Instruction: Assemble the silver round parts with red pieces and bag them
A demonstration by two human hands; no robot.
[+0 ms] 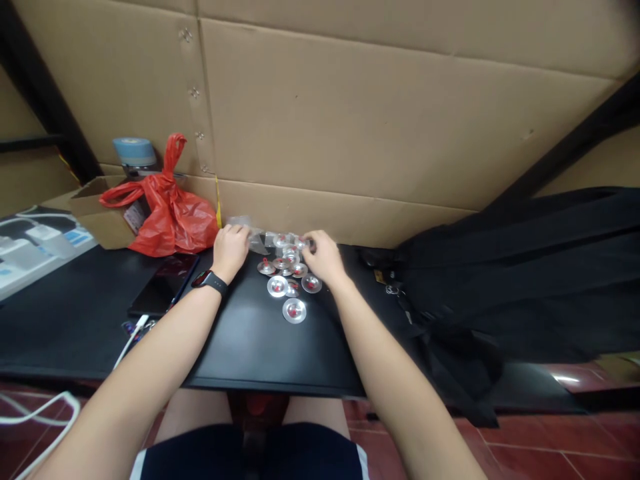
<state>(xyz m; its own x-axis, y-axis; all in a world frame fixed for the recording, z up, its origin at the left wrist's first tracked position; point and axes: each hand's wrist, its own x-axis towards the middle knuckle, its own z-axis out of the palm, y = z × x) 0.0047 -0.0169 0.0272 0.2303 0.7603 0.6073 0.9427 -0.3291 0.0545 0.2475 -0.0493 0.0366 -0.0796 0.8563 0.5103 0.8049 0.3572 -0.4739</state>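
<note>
Small silver finger cymbals (295, 311) with red loops at their centres lie in a loose cluster on the black table (250, 347). Some face up and some face down, and the far ones overlap. At the far left of the cluster, my left hand (231, 252) has its fingers curled onto clear plastic bags (258, 240), which are crumpled and partly behind the hand. My right hand (324, 257) bends its fingers round a finger cymbal (301, 243) at the far right of the pile; the fingertips are partly hidden and blurred.
To the left stand a red plastic bag (175, 217), a cardboard box (103, 223), a blue-lidded container (135, 152), a phone (167, 283) and a white power strip (40, 257). A black bag (500, 280) fills the right side. A cardboard wall (380, 113) closes off the back.
</note>
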